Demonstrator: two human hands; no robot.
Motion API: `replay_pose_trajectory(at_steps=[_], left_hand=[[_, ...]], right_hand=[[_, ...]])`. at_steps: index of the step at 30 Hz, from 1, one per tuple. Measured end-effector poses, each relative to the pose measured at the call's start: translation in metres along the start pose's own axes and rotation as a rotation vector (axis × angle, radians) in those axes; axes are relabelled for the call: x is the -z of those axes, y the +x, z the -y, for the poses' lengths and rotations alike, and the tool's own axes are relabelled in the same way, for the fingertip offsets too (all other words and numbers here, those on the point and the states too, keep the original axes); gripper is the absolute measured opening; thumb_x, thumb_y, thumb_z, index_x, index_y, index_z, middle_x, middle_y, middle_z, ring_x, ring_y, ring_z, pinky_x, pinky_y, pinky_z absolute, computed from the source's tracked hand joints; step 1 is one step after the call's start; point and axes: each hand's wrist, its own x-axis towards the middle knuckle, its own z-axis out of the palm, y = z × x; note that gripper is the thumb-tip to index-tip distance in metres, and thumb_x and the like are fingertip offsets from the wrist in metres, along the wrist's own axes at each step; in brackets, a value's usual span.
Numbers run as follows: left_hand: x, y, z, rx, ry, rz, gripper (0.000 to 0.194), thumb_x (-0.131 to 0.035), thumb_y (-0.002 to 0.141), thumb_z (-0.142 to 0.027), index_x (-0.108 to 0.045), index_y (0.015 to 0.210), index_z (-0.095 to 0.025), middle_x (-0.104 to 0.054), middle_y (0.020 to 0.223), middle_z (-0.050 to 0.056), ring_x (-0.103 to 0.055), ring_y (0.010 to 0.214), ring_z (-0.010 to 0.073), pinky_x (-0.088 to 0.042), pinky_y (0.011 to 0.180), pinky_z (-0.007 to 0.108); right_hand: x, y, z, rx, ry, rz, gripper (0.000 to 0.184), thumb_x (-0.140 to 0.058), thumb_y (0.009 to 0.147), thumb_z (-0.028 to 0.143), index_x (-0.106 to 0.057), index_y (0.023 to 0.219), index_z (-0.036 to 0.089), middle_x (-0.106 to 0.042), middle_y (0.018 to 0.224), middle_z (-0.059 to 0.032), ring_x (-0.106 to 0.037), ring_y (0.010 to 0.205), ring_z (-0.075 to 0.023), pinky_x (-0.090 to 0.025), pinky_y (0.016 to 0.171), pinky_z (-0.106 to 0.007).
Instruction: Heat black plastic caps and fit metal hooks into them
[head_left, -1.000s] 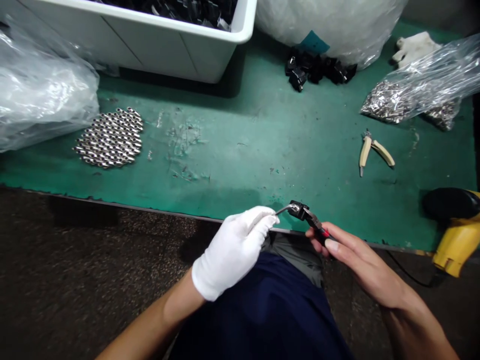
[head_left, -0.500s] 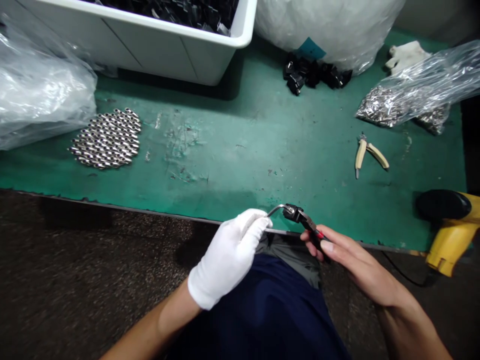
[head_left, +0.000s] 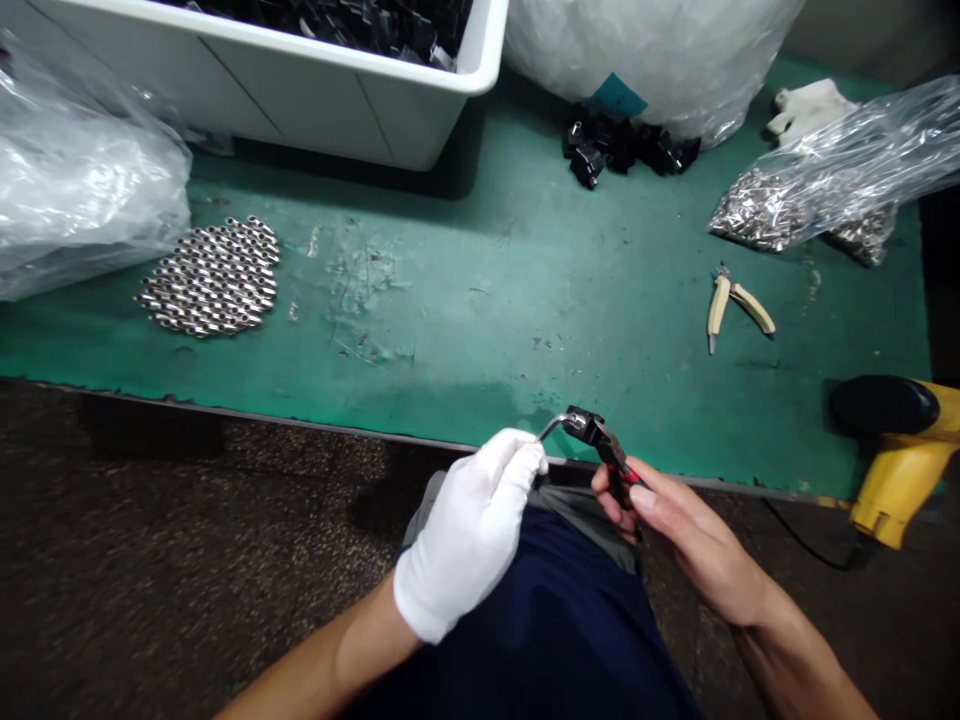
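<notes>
Left fingers [head_left: 517,462] pinch a bent tube [head_left: 552,428], right fingers [head_left: 646,498] grip pliers [head_left: 609,445]; white bin [head_left: 300,95] holds black parts [head_left: 360,25]

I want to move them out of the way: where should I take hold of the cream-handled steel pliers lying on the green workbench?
Take the cream-handled steel pliers by their two handles, coming from the near side and above the green workbench. The handles lie flat and splayed, with their ends toward you, so fingers can probably close around them. The small metal head points away, toward the clear plastic bag of silver parts.
</notes>
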Motion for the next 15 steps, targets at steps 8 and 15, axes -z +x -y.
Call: replay_pose_trajectory(at_steps=[8, 15], left_hand=[[-0.029, -0.011, 0.026, 0.037, -0.18, -0.135, 0.028, -0.04, 0.1, -0.036, -0.061, 0.087, -0.022, -0.064, 0.079, 0.004, -0.055, 0.069, 0.0171, -0.049, 0.07, 0.031], [-0.032, -0.009, 0.022, 0.04, -0.141, -0.184, 0.025, -0.044, 0.097, -0.032, -0.065, 0.087, -0.023, -0.072, 0.088, 0.005, -0.066, 0.081, 0.0201, -0.053, 0.082, 0.033]], right_hand=[[-0.025, 0.001, -0.007, 0.036, 0.189, -0.002, 0.034, -0.039, 0.106, 0.046, -0.057, 0.118, 0.019, -0.048, 0.09, -0.0045, -0.04, 0.077, -0.0167, -0.037, 0.069, -0.031], [-0.04, -0.003, -0.018, 0.033, 0.349, -0.056, 0.034, -0.04, 0.105, 0.045, -0.06, 0.115, 0.019, -0.047, 0.087, -0.0046, -0.039, 0.075, -0.0172, -0.036, 0.066, -0.031]])
